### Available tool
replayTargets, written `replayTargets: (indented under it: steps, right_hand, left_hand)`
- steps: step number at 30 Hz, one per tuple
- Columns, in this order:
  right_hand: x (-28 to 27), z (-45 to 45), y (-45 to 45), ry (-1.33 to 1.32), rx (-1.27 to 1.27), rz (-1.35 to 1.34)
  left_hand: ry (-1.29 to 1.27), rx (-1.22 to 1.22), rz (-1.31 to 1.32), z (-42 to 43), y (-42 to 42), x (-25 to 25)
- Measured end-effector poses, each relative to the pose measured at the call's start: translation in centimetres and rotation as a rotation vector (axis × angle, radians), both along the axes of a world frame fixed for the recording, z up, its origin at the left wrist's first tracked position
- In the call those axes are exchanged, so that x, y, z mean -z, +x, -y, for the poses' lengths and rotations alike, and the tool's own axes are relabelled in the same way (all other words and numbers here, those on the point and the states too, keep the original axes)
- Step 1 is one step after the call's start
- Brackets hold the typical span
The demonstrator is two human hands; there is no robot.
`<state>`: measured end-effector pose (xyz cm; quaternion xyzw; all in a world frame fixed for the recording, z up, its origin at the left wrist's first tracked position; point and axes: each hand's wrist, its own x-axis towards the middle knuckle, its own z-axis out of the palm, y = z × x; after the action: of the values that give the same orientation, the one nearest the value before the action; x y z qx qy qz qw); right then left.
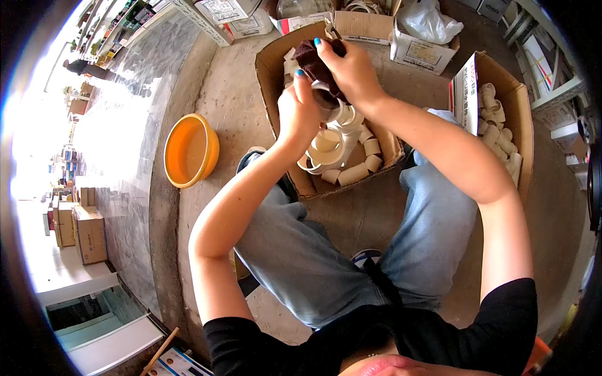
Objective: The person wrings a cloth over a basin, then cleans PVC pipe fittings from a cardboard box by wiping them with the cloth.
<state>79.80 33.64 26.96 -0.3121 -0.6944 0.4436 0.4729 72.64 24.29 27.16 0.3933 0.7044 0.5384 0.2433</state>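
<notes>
Over an open cardboard box (266,94), both of my hands are raised close together. My right hand (354,72) is closed on a dark brown cloth (308,57). My left hand (299,113) grips a pale pipe fitting (327,108), its thumb up beside the cloth. The cloth lies against the upper part of this fitting, and my fingers partly hide both. Below them in the box are large white pipe fittings (327,145) and several smaller cream ones (355,173) along the inner edge.
An orange basin (213,150) stands on the floor at the left. Another box (527,135) with white fittings is at the right. Boxes (423,55) line the back, one holding a plastic bag (429,22). A distant person (88,67) is at upper left.
</notes>
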Motion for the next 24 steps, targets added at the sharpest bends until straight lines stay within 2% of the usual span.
replayTargets:
  steps: [1,2,4,6,7,8,10,11,13,14,15,16,17,18,19,21,24]
  right_hand:
    - [0.0,-0.5,-0.2,-0.037,0.0,0.087]
    - [0.0,-0.9,0.2,-0.105,-0.012,0.284]
    - [0.5,-1.1,0.4,-0.092,-0.025,0.381]
    - [2.5,-2.2,-0.1,-0.235,-0.124,0.378]
    - [3.2,-2.8,-0.3,-0.306,-0.172,0.376]
    - [3.9,-3.6,-0.5,-0.327,-0.243,0.407]
    - [2.7,-3.3,0.6,-0.474,-0.344,0.401]
    - [1.9,-2.9,1.1,-0.523,-0.397,0.427]
    - [0.7,-2.4,2.1,-0.618,-0.509,0.48]
    - [1.4,-2.5,2.0,-0.522,-0.499,0.503]
    - [1.1,-2.0,2.2,-0.538,-0.513,0.446]
    - [0.7,-1.2,2.6,-0.554,-0.524,0.39]
    - [0.3,-0.7,2.9,-0.578,-0.485,0.368]
    - [3.0,-1.4,1.8,-0.587,-0.38,0.369]
    - [2.5,-0.7,1.8,-0.72,-0.337,0.237]
    - [2.0,0.1,1.3,-0.968,-0.195,0.038]
    - [1.9,-0.4,1.0,-0.973,-0.136,-0.12]
  left_hand:
    - [-0.011,0.037,-0.054,0.2,0.3,-0.2]
    - [0.113,0.077,-0.411,-0.4,-0.7,2.0]
    - [0.069,0.112,-0.489,-0.4,-0.5,2.0]
    - [-0.127,0.094,-0.234,-0.2,-0.5,1.2]
    - [-0.247,0.101,-0.013,-0.4,-1.0,1.1]
    - [-0.186,0.113,0.085,-0.9,-2.2,2.2]
    - [0.053,0.14,0.579,-1.8,-2.5,2.7]
    - [0.096,0.137,0.662,-2.4,-3.2,3.8]
    - [-0.019,0.09,0.578,-2.5,-3.4,4.1]
    - [-0.074,0.069,0.537,-2.6,-3.5,4.3]
    - [-0.04,0.035,0.458,-2.8,-3.5,4.6]
    - [-0.056,0.0,0.248,-2.9,-3.7,4.8]
    - [-0.072,-0.031,0.039,-2.8,-4.1,4.8]
    - [-0.085,-0.062,-0.17,-2.7,-3.9,4.3]
    - [-0.085,-0.074,-0.256,-2.3,-2.7,2.2]
    - [0.045,-0.014,-0.372,-2.7,-3.2,2.8]
    - [0.111,-0.032,-0.655,-3.3,-3.9,2.5]
